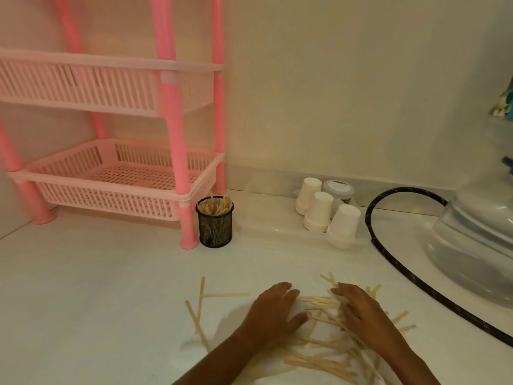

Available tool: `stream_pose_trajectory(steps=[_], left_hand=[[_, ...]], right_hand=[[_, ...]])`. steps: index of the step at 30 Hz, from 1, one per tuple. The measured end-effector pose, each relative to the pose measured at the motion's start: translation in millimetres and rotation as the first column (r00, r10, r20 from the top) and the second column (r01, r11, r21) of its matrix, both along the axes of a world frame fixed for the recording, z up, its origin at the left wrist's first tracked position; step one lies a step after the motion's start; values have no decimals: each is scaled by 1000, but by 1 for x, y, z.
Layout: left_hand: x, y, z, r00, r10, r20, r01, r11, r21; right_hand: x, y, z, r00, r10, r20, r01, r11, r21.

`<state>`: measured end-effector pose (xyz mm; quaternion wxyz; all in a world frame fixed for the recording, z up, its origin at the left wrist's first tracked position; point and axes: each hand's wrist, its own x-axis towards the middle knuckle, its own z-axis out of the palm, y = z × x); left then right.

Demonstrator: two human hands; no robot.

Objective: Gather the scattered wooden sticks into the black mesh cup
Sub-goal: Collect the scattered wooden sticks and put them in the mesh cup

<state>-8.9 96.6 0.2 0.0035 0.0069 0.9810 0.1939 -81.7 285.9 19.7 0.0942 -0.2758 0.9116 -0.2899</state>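
Several pale wooden sticks (pixel 322 302) lie scattered on the white counter near its front edge, most of them between and under my hands. A few more sticks (pixel 200 301) lie apart to the left. My left hand (pixel 273 315) rests flat on the counter, fingers straight, just left of the pile. My right hand (pixel 361 309) lies over the pile with its fingers spread across the sticks. The black mesh cup (pixel 215 226) stands upright farther back, beside a pink rack leg, with several sticks standing in it.
A pink two-tier plastic rack (pixel 116 176) fills the back left. A clear tray with white paper cups (pixel 319 211) and a small jar sits at the back centre. A black hose (pixel 388 257) curves along the right, next to a clear plastic container (pixel 472 245).
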Motion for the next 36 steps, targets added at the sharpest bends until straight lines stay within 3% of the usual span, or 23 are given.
stream_pose_trajectory(steps=[9, 15, 21, 28, 31, 36], left_hand=[[1, 36, 11, 971, -217, 99, 221, 975, -32], [-10, 34, 16, 977, -181, 111, 187, 982, -40], [-16, 31, 24, 984, -140, 111, 150, 985, -89], [-14, 27, 24, 990, -136, 41, 141, 967, -211], [-11, 23, 20, 986, -164, 4, 159, 946, -282], [-8, 16, 9, 972, -228, -54, 183, 883, -433]], right_hand=[[6, 40, 3, 999, -53, -8, 53, 998, 40], [6, 47, -3, 999, 38, -38, -32, 989, 142], [7, 34, -13, 980, 70, -186, -18, 964, 266], [5, 24, -13, 955, 100, -279, -14, 955, 296], [-1, 21, -8, 963, 153, -220, -96, 964, 249], [-8, 12, 5, 957, 290, 22, -287, 928, 238]])
